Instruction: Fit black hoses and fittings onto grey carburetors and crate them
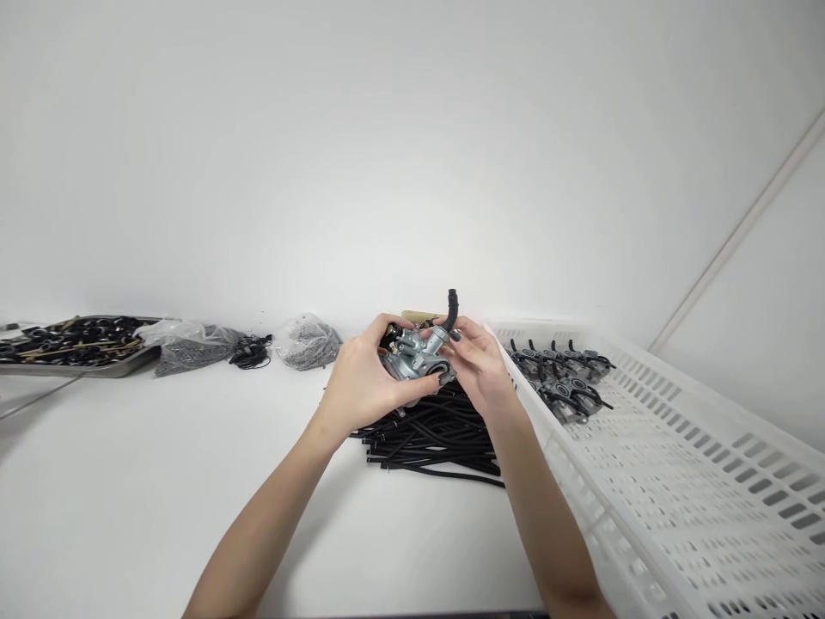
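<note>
Above the table I hold a silver-grey metal carburetor (412,351) between both hands. My left hand (364,370) is wrapped round its left side, the thumb across the front. A bent black rubber cap (452,309) points upward from the carburetor's top. Around the base of that cap the fingers of my right hand (475,357) are closed, its thumb against the metal neck. Below my hands lies a pile of black rubber hoses (431,438), partly hidden by my hands and right forearm.
On the right stands a white plastic crate (644,516) with several carburetors (560,378) at its far end. Along the wall are a metal tray (122,368) of small black parts, two clear bags (193,344) of small parts, and a bundle of black pieces (251,351).
</note>
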A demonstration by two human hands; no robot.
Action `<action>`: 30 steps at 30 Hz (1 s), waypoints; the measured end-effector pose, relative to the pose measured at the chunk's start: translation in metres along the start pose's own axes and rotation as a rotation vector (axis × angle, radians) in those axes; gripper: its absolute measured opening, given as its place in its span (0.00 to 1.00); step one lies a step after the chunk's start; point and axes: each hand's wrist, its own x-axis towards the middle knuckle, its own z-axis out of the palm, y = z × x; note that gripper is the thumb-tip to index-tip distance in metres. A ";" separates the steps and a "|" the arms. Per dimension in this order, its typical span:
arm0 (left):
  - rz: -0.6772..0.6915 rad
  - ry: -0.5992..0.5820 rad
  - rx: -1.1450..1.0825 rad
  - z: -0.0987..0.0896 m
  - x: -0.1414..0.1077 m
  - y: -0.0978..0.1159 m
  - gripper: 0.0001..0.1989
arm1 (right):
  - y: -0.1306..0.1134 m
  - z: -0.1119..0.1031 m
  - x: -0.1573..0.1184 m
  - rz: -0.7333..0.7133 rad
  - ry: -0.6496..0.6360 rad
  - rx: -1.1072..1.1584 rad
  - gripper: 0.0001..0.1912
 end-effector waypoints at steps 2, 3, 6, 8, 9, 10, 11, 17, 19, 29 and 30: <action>0.019 0.002 0.025 0.001 -0.001 0.000 0.29 | 0.001 0.000 0.000 0.000 0.006 -0.022 0.18; 0.028 0.006 0.047 0.002 -0.001 0.000 0.29 | 0.003 0.000 0.000 -0.002 0.014 -0.030 0.19; 0.045 0.029 0.115 0.005 -0.001 0.000 0.30 | 0.009 0.000 0.001 -0.001 0.053 -0.016 0.21; 0.039 0.034 0.106 0.006 -0.001 0.000 0.30 | 0.011 0.000 0.002 0.013 0.066 0.017 0.19; 0.034 0.034 0.083 0.007 -0.001 0.000 0.29 | 0.011 0.001 0.002 0.018 0.058 0.036 0.18; 0.032 0.035 0.052 0.007 0.000 0.000 0.29 | 0.011 0.002 0.002 0.018 0.043 0.055 0.16; 0.034 0.040 0.018 0.006 0.000 -0.001 0.28 | 0.010 0.003 0.002 0.014 0.026 0.072 0.15; 0.065 0.031 -0.112 0.004 0.001 -0.004 0.27 | 0.005 0.004 0.000 0.033 0.010 0.131 0.13; 0.072 0.032 -0.116 0.004 0.002 -0.005 0.27 | 0.008 0.003 0.001 0.031 0.036 0.149 0.14; 0.091 0.083 0.120 0.018 -0.001 -0.004 0.30 | 0.012 0.005 0.002 -0.043 0.141 -0.037 0.17; 0.087 0.073 0.082 0.018 0.001 -0.007 0.30 | 0.011 0.005 0.002 -0.022 0.131 -0.025 0.16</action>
